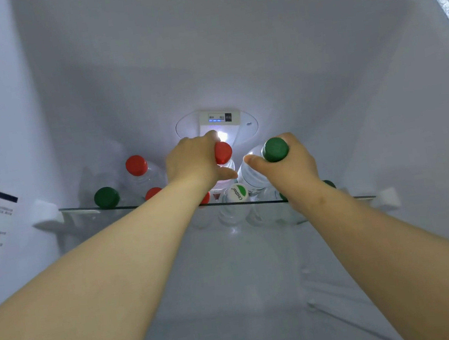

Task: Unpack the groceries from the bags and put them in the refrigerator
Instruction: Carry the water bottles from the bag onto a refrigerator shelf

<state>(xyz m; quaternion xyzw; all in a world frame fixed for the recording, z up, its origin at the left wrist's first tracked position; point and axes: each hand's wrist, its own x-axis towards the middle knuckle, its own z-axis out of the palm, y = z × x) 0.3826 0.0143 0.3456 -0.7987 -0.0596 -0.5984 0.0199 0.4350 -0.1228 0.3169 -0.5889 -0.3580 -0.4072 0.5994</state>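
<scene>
Evidently the job is well along. On the clear glass shelf (92, 210) of the white refrigerator (200, 57) several clear plastic water bottles already stand. A red-capped bottle (136, 165) is far on the left, a green-capped bottle (106, 197) sits nearer the shelf's front edge, another red cap (153, 193) shows just right of that one, and a white-capped bottle with green print (237, 192) is near the middle front. The left hand (195, 159) has its fingers curled round the neck of a clear plastic bottle with a red cap (223, 152), far back on the shelf just below the lit control panel (218, 118). The right hand (289, 166) grasps a clear plastic bottle with a green cap (274, 149) just beside it on the right, thumb laid along its shoulder. Both grips look firm, and neither bottle has been let go. Whether their bases rest on the glass is hidden by the bottles in front. These two have yet to be seated and released. No bags are in view, so what is left to unpack cannot be told. The lower part of the refrigerator shows no groceries here.
</scene>
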